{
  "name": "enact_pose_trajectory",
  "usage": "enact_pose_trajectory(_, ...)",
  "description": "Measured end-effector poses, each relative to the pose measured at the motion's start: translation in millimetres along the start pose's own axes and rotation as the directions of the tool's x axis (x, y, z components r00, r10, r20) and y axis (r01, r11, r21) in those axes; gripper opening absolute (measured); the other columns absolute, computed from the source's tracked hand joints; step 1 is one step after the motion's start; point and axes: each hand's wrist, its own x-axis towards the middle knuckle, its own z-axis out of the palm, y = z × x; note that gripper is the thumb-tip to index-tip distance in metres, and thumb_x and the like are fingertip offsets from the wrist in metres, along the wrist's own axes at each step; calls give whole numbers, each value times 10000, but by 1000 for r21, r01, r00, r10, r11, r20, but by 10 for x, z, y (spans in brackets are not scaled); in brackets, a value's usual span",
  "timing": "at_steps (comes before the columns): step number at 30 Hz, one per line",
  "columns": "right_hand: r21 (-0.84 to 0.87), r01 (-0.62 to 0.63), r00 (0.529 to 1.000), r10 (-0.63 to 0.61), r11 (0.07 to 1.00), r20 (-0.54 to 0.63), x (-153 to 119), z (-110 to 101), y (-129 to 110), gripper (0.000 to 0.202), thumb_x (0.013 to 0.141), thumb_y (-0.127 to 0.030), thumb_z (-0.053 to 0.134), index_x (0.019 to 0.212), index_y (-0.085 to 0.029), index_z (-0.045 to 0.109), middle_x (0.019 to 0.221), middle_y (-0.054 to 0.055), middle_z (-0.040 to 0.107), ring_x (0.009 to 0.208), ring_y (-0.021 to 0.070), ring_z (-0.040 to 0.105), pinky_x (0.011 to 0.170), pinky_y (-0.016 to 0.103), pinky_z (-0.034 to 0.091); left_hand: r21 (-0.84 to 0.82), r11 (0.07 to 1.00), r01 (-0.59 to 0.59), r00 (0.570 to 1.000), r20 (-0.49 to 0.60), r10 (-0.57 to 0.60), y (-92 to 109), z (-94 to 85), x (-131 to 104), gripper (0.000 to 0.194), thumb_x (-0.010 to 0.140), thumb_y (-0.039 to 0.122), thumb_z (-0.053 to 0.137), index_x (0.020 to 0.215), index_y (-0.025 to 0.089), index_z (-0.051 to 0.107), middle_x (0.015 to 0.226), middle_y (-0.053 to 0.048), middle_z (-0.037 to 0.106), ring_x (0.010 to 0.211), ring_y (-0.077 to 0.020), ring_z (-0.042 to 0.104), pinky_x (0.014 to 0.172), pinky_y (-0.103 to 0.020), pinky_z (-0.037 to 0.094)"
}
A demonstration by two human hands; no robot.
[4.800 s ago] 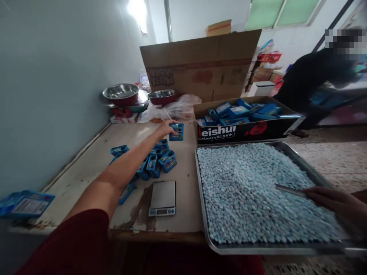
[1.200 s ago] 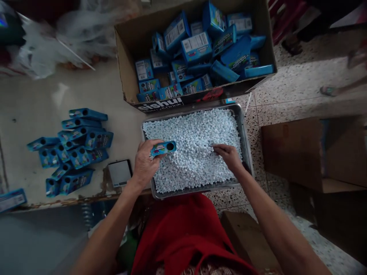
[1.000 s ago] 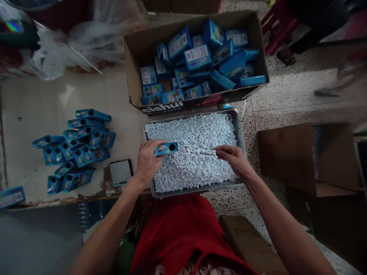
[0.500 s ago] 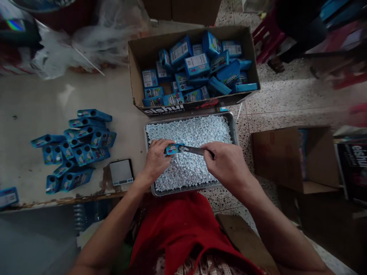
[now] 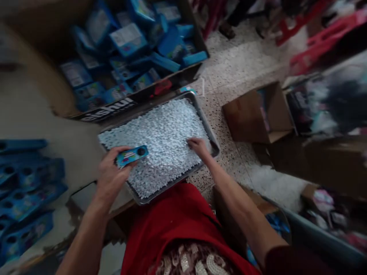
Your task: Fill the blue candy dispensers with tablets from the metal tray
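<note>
My left hand (image 5: pixel 111 168) grips a small blue printed carton (image 5: pixel 130 156) with a round dark hole at its right end, above the left part of a metal tray (image 5: pixel 216 147). Small white pieces (image 5: pixel 169 130), like candies, fill the tray. At the tray's right side, my right hand (image 5: pixel 198 147) has its fingers curled and pressed together against the white pieces. Whatever it may hold is hidden. Blur softens the whole view.
Behind the tray stands a large cardboard box (image 5: pixel 109 110) of blue cartons (image 5: pixel 129 40). More holed blue cartons (image 5: pixel 21 198) stand on the table at left, near a scale (image 5: pixel 83 196). Cardboard boxes (image 5: pixel 243 114) sit on the floor at right, with red stools (image 5: pixel 323 38) beyond.
My right hand has drawn away from the carton to the tray's right side, and the dark-handled scoop it held no longer shows. My left hand keeps the carton. The view has turned and shifted.
</note>
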Motion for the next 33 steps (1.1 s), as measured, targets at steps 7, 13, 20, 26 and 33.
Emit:
enact_pose_trajectory(7,375,-171,985,152,911,81,-188,-160,13,160,902,-206,633,999,-114,720,638,-99,599,668,78,520,685,195,401,240,964,-114,994,26,111,61,36,127,411,730,465,714,1097,280,699,1112,-24,720,972,-284,669,1018,-456,491)
enact_pose_trajectory(13,559,-164,979,67,813,190,-563,-513,-356,250,828,-356,675,990,-177,737,693,-59,639,660,107,537,635,230,405,213,952,-220,975,89,206,295,100,216,322,765,407,698,1065,294,675,1071,7,711,1018,-283,665,1000,-465,487)
enact_pose_trajectory(20,378,-18,997,-14,926,80,-622,-818,-735,201,812,-344,669,891,-185,764,726,-1,672,671,132,562,664,287,433,97,926,-365,924,164,346,496,277,292,305,752,171,685,1050,235,683,1062,-41,722,1035,-263,635,950,-403,463)
enact_pose_trajectory(26,13,102,994,-103,995,21,-713,-962,-1182,218,861,-280,599,867,-205,803,725,18,723,689,159,621,669,299,448,120,910,-398,910,182,374,476,334,283,287,766,122,660,1031,226,695,1037,-50,724,1018,-258,618,920,-388,438)
enact_pose_trajectory(33,-406,180,981,-192,896,13,-818,-707,-1804,225,861,-164,584,861,-190,808,777,74,751,722,209,654,682,322,450,78,900,-429,890,205,407,473,391,284,293,763,132,677,1043,214,693,1038,-59,722,1007,-254,631,919,-385,443)
